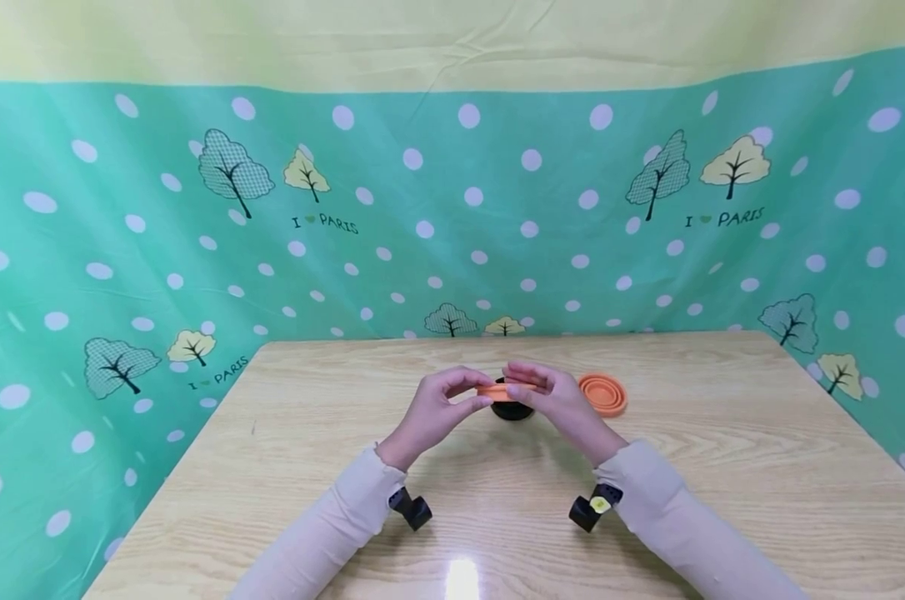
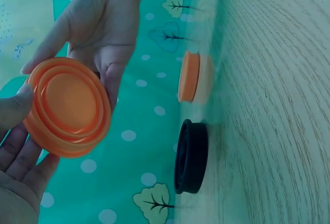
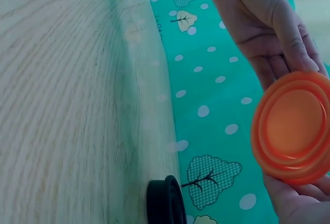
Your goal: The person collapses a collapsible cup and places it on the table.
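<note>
An orange collapsible cup (image 1: 500, 392), folded flat into concentric rings, is held up above the table between both hands. My left hand (image 1: 436, 412) pinches its left rim between thumb and fingers. On the opposite rim, my right hand (image 1: 568, 408) grips it the same way. Its ringed face (image 2: 71, 102) shows in the left wrist view, and the right wrist view also shows the cup (image 3: 294, 123) tilted up. Behind and below it, a black round cup (image 1: 512, 412) of similar flat shape sits on the table, partly hidden by the hands in the head view.
A second flat orange cup (image 1: 603, 394) lies on the table right of the right hand. The wooden table (image 1: 310, 417) ends at a green dotted curtain (image 1: 392, 275) behind. Black wrist cameras (image 1: 415, 510) hang below both sleeves.
</note>
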Motion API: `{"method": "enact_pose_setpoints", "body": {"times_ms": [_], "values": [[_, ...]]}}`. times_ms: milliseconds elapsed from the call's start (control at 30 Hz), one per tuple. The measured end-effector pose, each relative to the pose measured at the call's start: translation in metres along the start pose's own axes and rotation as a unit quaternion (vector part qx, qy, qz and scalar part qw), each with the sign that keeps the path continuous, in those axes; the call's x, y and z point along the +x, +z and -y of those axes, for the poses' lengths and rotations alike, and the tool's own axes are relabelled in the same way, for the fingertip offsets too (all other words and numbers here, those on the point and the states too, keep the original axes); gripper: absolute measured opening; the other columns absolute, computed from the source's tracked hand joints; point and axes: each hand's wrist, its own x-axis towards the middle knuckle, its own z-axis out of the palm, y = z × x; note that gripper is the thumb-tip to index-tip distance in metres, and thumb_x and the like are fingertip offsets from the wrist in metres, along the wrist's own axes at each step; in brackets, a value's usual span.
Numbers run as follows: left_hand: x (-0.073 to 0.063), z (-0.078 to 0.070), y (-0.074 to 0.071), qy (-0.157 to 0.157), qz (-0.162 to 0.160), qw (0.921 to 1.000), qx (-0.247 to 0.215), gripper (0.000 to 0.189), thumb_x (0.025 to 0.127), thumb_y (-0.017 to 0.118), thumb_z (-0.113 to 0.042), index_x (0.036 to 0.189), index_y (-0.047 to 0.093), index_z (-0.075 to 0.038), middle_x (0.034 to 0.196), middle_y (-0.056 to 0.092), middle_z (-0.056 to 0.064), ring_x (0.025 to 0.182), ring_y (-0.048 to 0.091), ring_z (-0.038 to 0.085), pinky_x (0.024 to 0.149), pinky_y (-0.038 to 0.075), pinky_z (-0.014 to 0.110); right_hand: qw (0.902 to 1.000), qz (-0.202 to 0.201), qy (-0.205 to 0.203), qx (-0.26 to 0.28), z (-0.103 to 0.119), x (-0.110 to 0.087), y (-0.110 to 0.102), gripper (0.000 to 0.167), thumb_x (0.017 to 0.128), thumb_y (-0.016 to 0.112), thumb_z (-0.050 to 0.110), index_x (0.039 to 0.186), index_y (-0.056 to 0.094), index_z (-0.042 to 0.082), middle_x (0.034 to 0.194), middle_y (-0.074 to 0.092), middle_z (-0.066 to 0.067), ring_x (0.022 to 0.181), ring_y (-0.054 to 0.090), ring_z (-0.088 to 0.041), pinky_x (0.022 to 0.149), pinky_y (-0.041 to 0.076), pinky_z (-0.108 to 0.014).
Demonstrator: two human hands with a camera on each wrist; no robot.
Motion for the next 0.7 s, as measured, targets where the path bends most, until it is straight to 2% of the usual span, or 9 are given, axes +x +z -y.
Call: {"method": "enact_pose_setpoints", "body": {"times_ms": [100,200,367,467,600,700], "values": [[0.001,0.000,-0.002,-0.004,-0.004,1.0000,0.002,0.021,0.084,0.070,-0.010,0.104,0.069,-0.002,0.103,0.068,0.009,0.102,0.062,0.018,0.095,0.047,0.029,0.9998,-0.013,-0.004,0.014,0.001,0.001,0.001,0.060,0.089,0.066,0.028,0.138,0.044,0.001,0.137,0.050,-0.016,0.125,0.049,-0.027,0.099,0.043,-0.027],[0.002,-0.001,-0.004,-0.024,-0.001,0.9996,-0.011,0.028,0.085,0.070,-0.010,0.111,0.067,-0.002,0.111,0.067,0.010,0.108,0.060,0.018,0.098,0.045,0.029,0.9995,-0.032,0.000,0.008,0.001,0.001,0.002,0.060,0.087,0.069,0.030,0.137,0.048,0.005,0.136,0.052,-0.013,0.124,0.050,-0.023,0.096,0.045,-0.024],[0.006,0.001,-0.008,-0.064,0.009,0.9968,-0.048,0.052,0.085,0.071,-0.016,0.131,0.052,-0.001,0.132,0.056,0.009,0.125,0.049,0.019,0.105,0.038,0.033,0.9986,-0.048,-0.021,-0.006,0.002,0.000,0.003,0.059,0.084,0.073,0.029,0.135,0.051,0.009,0.135,0.053,-0.011,0.121,0.052,-0.022,0.091,0.048,-0.021],[0.008,0.003,-0.011,-0.080,0.033,0.9940,-0.067,0.070,0.084,0.072,-0.027,0.141,0.040,-0.003,0.143,0.045,0.008,0.133,0.039,0.020,0.109,0.033,0.037,0.9977,-0.038,-0.056,-0.008,0.002,-0.001,0.004,0.061,0.083,0.074,0.024,0.136,0.049,0.005,0.136,0.052,-0.014,0.120,0.053,-0.024,0.089,0.050,-0.022],[0.007,0.004,-0.013,-0.106,0.087,0.9858,-0.097,0.094,0.078,0.072,-0.047,0.148,0.027,-0.004,0.150,0.035,0.009,0.138,0.031,0.021,0.113,0.026,0.041,0.9938,-0.026,-0.107,-0.014,0.002,-0.002,0.005,0.065,0.080,0.076,0.017,0.136,0.048,0.000,0.135,0.052,-0.016,0.120,0.053,-0.025,0.088,0.049,-0.021],[0.006,0.006,-0.013,-0.112,0.119,0.9798,-0.115,0.103,0.074,0.074,-0.050,0.149,0.022,-0.003,0.151,0.033,0.010,0.138,0.031,0.023,0.114,0.021,0.042,0.9888,-0.020,-0.147,-0.014,0.002,-0.004,0.007,0.065,0.079,0.077,0.010,0.135,0.047,-0.003,0.135,0.052,-0.017,0.121,0.052,-0.024,0.092,0.047,-0.020]]}}
